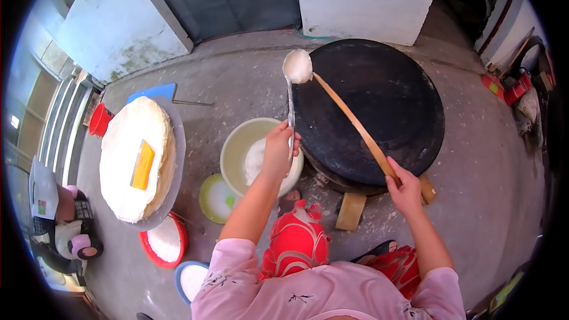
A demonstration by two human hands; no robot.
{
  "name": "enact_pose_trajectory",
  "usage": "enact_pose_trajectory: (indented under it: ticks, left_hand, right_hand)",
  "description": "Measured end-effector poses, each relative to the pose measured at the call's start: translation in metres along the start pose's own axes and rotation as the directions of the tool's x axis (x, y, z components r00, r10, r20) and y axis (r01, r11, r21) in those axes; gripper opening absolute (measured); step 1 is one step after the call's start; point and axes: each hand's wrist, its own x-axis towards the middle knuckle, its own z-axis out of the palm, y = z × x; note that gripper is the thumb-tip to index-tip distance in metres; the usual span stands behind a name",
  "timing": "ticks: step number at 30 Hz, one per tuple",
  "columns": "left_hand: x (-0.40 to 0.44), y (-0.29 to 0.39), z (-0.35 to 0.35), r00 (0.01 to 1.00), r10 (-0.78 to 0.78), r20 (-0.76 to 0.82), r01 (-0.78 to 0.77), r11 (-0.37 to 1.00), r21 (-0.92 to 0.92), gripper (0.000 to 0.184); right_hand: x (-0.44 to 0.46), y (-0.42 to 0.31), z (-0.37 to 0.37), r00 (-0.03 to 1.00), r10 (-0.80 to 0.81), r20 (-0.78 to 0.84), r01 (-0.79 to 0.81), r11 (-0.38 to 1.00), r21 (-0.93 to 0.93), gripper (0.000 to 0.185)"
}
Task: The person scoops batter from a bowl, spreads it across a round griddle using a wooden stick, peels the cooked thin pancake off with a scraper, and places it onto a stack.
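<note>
My left hand (278, 149) is closed around the handle of a metal ladle (297, 66), whose bowl is filled with pale batter. It is level with the left rim of a large round black griddle (379, 106). In my right hand (405, 187) is the end of a long, flat wooden spatula (351, 120). The spatula slants across the griddle, its far tip close beside the ladle's bowl; whether they touch I cannot tell. Beneath my left forearm stands a wide cream-coloured basin (230, 153) with white batter inside.
A tall stack of thin flatbreads (121, 160) on a round board holds an orange scraper (143, 166). Nearby are a green bowl (207, 204), a red basin (182, 243), a blue-rimmed basin (179, 281) and a red cup (99, 120). Wooden blocks (351, 211) sit by the griddle's base.
</note>
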Motion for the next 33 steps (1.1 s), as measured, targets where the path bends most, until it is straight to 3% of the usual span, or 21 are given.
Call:
enact_pose_trajectory:
  ticks: [1,3,8,10,13,16,18,22,26,29,30,32,33]
  left_hand:
    - [0.007,-0.007,0.004,1.000,0.000,-0.003,0.000,0.999,0.035,0.024]
    - [0.023,-0.026,0.005,1.000,-0.007,0.011,0.006,0.997,0.080,0.015]
    - [0.032,-0.054,0.007,0.995,-0.052,-0.088,0.063,0.990,0.124,0.029]
    - [0.022,-0.050,0.013,0.983,0.002,-0.183,0.022,0.991,0.132,0.033]
    - [0.015,-0.047,0.010,0.980,0.093,-0.174,-0.050,0.971,0.233,0.042]
    - [0.009,-0.049,0.016,0.985,0.118,-0.128,-0.076,0.954,0.292,0.040]
    - [0.028,-0.062,0.013,0.987,0.077,-0.142,-0.043,0.972,0.231,0.035]
    - [0.075,-0.056,0.012,0.993,0.043,-0.108,-0.005,0.943,0.334,0.032]
    - [0.085,-0.025,0.027,0.976,0.140,-0.164,-0.070,0.927,0.369,0.022]
    - [0.072,0.017,0.037,1.000,-0.005,-0.011,0.005,0.998,-0.063,0.023]
    - [0.067,0.030,0.040,0.997,-0.043,0.064,0.052,0.986,-0.160,0.025]
    - [0.070,0.046,0.035,0.950,-0.119,0.290,0.230,0.892,-0.389,0.027]
    - [0.069,0.055,0.038,0.950,-0.117,0.288,0.228,0.892,-0.391,0.027]
  right_hand:
    - [0.008,0.000,0.004,0.997,-0.074,-0.010,0.074,0.997,-0.026,0.045]
    - [0.022,-0.009,0.011,0.998,-0.050,0.031,0.052,0.997,-0.059,0.044]
    - [0.048,0.004,0.046,0.990,-0.010,0.140,0.032,0.987,-0.155,0.043]
    - [0.049,0.011,0.051,0.985,0.057,0.161,-0.029,0.985,-0.171,0.043]
    - [0.050,0.018,0.053,0.984,0.116,0.133,-0.101,0.988,-0.115,0.042]
    - [0.051,0.019,0.053,0.940,0.255,0.227,-0.238,0.966,-0.102,0.042]
    - [0.051,0.026,0.058,0.965,0.193,0.177,-0.185,0.981,-0.063,0.043]
    - [0.054,0.018,0.036,0.976,0.137,0.171,-0.126,0.989,-0.074,0.043]
    - [0.042,0.017,0.014,0.996,-0.031,0.086,0.054,0.958,-0.283,0.043]
    - [0.035,0.030,0.015,0.943,-0.284,0.173,0.332,0.832,-0.445,0.049]
    - [0.035,0.033,0.019,0.943,-0.283,0.174,0.332,0.832,-0.445,0.049]
    - [0.039,0.041,0.029,0.876,-0.412,0.251,0.482,0.722,-0.497,0.049]
    - [0.044,0.045,0.034,0.857,-0.430,0.285,0.515,0.679,-0.524,0.047]
